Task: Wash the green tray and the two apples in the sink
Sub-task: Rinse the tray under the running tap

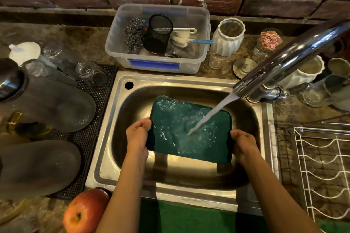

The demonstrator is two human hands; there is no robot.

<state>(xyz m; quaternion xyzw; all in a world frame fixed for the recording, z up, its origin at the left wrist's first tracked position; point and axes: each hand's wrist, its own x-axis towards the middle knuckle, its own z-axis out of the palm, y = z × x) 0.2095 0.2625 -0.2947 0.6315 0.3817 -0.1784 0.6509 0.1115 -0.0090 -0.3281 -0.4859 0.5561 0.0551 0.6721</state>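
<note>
The green tray [176, 123] is held flat over the steel sink [189, 185], and water from the tap [284, 66] streams onto its middle and splashes. My left hand [137, 139] grips the tray's left short edge. My right hand [245, 146] grips its right short edge. One red-yellow apple [84, 212] lies on the counter at the sink's front left corner, and behind it shows the dark top of something round, perhaps a second apple [103, 189], partly hidden by my left forearm.
A clear plastic box [157, 62] with scourers, a black mesh cup and a brush stands behind the sink. Grey plates [56, 109] and upturned glasses rest on a black mat at left. A white wire rack [322, 166] sits at right, jars and cups behind the tap.
</note>
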